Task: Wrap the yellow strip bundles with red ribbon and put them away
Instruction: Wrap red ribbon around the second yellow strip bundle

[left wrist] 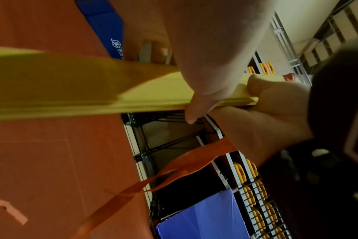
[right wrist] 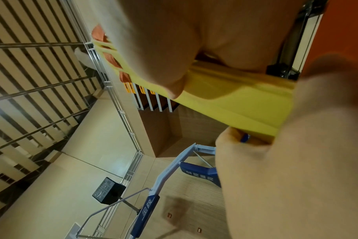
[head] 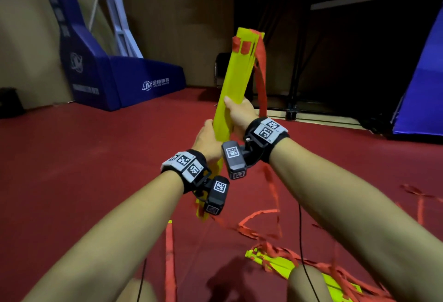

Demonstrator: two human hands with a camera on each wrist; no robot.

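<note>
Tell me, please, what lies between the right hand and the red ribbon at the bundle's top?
Head view: only bare yellow strip bundle; a red ribbon tail hangs alongside.

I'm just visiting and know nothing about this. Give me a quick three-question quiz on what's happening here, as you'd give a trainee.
1. True or false: the left hand and the right hand both grip the yellow strip bundle.
2. Where is the red ribbon wound on that bundle? A: near its upper end. B: at its middle. C: nowhere.
3. Fill in: a second yellow bundle lies on the red ____.
Key: 1 true; 2 A; 3 floor.
</note>
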